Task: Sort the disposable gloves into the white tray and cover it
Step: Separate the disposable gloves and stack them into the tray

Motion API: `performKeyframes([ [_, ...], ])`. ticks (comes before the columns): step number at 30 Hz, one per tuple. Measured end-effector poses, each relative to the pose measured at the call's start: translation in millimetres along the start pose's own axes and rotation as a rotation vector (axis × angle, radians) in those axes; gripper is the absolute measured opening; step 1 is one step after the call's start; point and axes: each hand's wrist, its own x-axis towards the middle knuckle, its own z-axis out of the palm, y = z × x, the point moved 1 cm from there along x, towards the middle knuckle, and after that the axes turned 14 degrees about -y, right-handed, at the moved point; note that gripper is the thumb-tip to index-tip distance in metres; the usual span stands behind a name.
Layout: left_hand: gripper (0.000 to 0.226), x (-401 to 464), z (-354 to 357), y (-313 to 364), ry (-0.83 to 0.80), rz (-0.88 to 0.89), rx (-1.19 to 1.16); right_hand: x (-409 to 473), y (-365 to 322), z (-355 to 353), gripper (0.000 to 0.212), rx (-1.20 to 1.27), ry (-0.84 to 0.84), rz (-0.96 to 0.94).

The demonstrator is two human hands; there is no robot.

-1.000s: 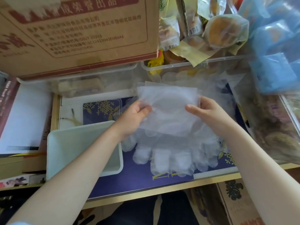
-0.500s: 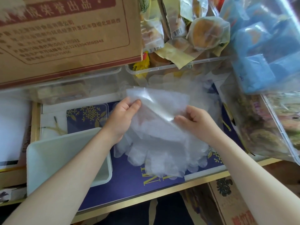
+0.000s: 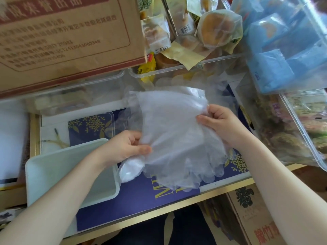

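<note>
Gloves held over the desk

Left hand [image 3: 126, 147] pinches the lower left edge of the disposable gloves [image 3: 177, 138]; right hand [image 3: 221, 124] pinches their right edge. White tray [image 3: 70, 174] sits just left of the left grip, under its forearm.

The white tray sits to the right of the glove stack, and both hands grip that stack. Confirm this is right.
Wrong on one point. The head view shows the white tray to the left of the glove stack, not the right. The rest stands: the left hand and the right hand both grip the stack.
</note>
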Motion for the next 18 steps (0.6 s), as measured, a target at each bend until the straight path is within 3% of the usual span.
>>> performKeyframes([
  [3, 0.02, 2, -4, 12, 0.058, 0.0, 0.045, 2, 0, 4, 0.012, 0.011, -0.044, 0.033],
  [5, 0.025, 12, -7, 19, 0.202, 0.059, 0.015, 5, 1, 9, 0.005, 0.014, -0.085, 0.06],
  [10, 0.013, 33, -5, 27, 0.464, 0.159, -0.33, 6, 3, 14, 0.01, -0.001, -0.113, 0.11],
  [15, 0.011, 33, -14, 15, 0.76, 0.112, -0.122, -5, 10, 17, 0.008, -0.05, -0.253, 0.193],
  [18, 0.016, 26, -22, 14, 0.873, 0.135, 0.008, -13, 22, 19, 0.018, -0.064, -0.273, 0.231],
])
